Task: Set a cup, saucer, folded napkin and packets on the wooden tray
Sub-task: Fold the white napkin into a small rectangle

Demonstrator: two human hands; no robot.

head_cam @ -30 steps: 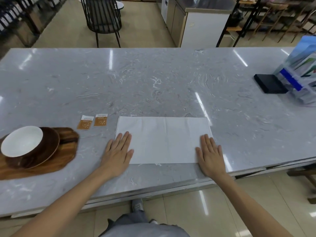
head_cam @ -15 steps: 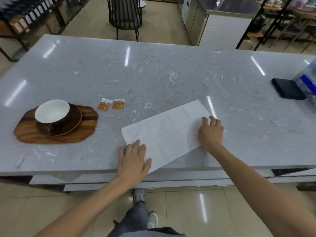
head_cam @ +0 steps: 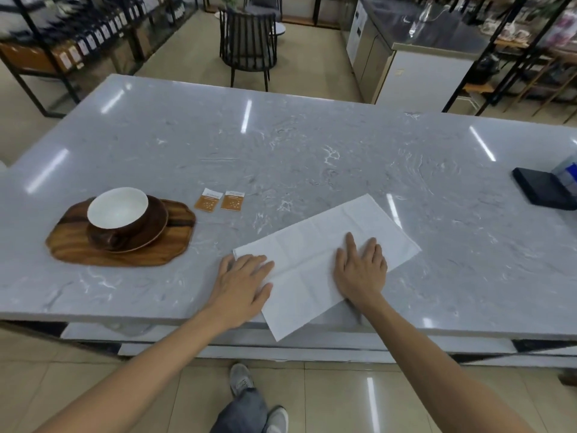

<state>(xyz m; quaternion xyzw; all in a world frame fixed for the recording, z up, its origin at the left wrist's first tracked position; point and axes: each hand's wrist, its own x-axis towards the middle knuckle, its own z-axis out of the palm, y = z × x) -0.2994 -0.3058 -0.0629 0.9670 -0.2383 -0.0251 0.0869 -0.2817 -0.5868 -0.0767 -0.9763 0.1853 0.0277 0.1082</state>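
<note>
Grey marble-patterned table (head_cam: 312,157), glossy, streaked with reflected ceiling lights. Near left: wooden tray (head_cam: 131,254) lying flat on the top. Just right of the tray's far end: two orange packets (head_cam: 219,202), side by side, flat, apart from the tray. Near centre: white napkin (head_cam: 315,245), spread out and skewed, its near corner hanging over the table edge. Far right edge: black flat box (head_cam: 543,192), with a blue-and-clear object (head_cam: 566,171) touching it, cut off by the frame.
</note>
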